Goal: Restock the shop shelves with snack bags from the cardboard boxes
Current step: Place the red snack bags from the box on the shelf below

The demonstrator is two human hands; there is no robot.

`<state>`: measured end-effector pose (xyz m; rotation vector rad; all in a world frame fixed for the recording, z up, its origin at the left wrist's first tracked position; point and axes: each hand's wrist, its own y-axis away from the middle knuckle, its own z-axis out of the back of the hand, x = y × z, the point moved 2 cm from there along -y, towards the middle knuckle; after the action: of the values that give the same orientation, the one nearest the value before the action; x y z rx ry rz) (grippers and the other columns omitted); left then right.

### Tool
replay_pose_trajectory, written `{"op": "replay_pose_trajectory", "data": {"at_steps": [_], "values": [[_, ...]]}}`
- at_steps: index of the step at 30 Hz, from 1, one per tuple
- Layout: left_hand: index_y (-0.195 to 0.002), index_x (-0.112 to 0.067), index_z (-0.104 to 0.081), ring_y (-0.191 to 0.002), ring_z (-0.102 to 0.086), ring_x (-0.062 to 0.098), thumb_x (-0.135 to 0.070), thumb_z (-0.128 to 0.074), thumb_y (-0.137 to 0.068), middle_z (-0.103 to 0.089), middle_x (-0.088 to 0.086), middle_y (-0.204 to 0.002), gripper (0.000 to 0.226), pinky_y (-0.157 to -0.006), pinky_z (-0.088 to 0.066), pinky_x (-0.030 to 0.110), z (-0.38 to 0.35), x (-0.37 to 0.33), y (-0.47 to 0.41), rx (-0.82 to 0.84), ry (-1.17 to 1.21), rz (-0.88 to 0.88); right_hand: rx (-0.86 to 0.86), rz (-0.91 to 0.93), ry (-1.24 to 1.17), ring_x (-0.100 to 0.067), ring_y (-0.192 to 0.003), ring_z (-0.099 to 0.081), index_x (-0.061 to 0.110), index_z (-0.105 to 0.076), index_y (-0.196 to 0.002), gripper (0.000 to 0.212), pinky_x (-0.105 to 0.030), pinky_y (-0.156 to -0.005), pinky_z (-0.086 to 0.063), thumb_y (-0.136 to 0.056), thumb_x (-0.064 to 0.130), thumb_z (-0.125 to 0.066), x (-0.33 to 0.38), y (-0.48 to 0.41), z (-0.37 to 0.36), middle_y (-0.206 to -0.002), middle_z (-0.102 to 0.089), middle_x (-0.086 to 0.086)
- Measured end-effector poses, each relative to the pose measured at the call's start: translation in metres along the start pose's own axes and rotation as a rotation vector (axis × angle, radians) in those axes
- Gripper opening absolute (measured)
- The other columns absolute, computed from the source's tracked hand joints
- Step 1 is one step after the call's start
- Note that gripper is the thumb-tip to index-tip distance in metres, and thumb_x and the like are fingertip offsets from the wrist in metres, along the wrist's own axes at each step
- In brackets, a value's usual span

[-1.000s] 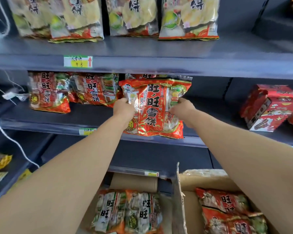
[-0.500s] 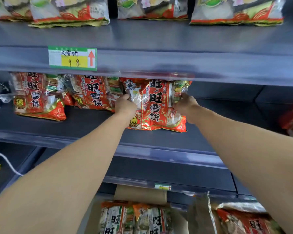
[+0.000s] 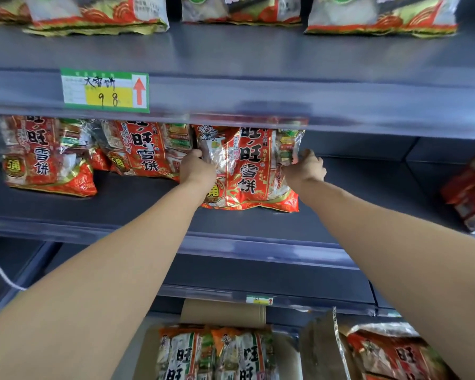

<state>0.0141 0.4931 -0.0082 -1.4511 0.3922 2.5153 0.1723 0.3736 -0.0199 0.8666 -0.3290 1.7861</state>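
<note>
head view: left hand point(image 3: 197, 168), right hand point(image 3: 307, 167) grip red snack bag point(image 3: 247, 171) standing on middle shelf point(image 3: 137, 209).

a second ago the snack bag point(image 3: 247, 171) hung in front of the middle shelf point(image 3: 340, 215), its bottom edge below the shelf's front lip. now its bottom rests on the shelf board, further in, and its top edge is hidden behind the front rail of the upper shelf point(image 3: 258, 100). the left hand point(image 3: 196, 168) and right hand point(image 3: 306, 167) have reached deeper with it, each still holding a side edge. the view has come closer and higher: the cardboard boxes point(image 3: 222, 314) sit lower in the picture, and the red boxes point(image 3: 469, 193) have slid to the right edge.
</note>
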Motion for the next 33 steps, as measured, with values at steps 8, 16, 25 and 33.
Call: {"op": "replay_pose_trajectory", "data": {"at_steps": [8, 16, 25, 33], "values": [[-0.127, -0.008, -0.055, -0.108, -0.056, 0.024, 0.001, -0.044, -0.092, -0.056, 0.009, -0.129, 0.038, -0.079, -0.045, 0.025, -0.025, -0.027, 0.079, 0.087, -0.062, -0.108, 0.029, 0.135, -0.042, -0.027, -0.125, -0.049, 0.013, -0.048, -0.134, 0.045, -0.035, -0.097, -0.047, -0.090, 0.019, -0.055, -0.046, 0.039, 0.061, -0.138, -0.051, -0.007], [-0.117, -0.014, -0.063, -0.092, -0.056, 0.017, -0.005, -0.046, -0.093, -0.062, 0.002, -0.117, 0.031, -0.069, -0.041, 0.019, -0.123, -0.034, 0.219, 0.486, -0.171, -0.284, 0.089, 0.135, 0.032, -0.024, -0.094, -0.058, 0.012, -0.067, -0.095, 0.015, -0.023, -0.071, -0.045, -0.090, 0.010, -0.054, -0.163, 0.096, 0.158, -0.099, -0.064, -0.008], [-0.112, -0.010, -0.066, -0.110, -0.058, 0.021, -0.006, -0.051, -0.091, -0.062, 0.003, -0.120, 0.025, -0.092, -0.045, 0.027, -0.251, 0.024, 0.350, 0.838, -0.307, -0.187, 0.450, -0.020, 0.669, -0.027, -0.122, -0.054, 0.010, -0.057, -0.129, 0.036, -0.032, -0.100, -0.045, -0.101, 0.012, -0.034, -0.337, 0.134, 0.196, -0.132, -0.058, -0.006], [-0.101, -0.007, -0.056, -0.085, -0.053, 0.023, -0.005, -0.053, -0.090, -0.056, 0.012, -0.098, 0.011, -0.079, -0.051, 0.035, -0.329, 0.126, 0.381, 0.942, -0.482, 0.253, 0.623, -0.367, 0.532, -0.031, -0.123, -0.053, 0.003, -0.056, -0.128, 0.042, -0.025, -0.075, -0.044, -0.088, 0.015, -0.062, -0.462, 0.131, 0.175, -0.131, -0.057, -0.015]]}}
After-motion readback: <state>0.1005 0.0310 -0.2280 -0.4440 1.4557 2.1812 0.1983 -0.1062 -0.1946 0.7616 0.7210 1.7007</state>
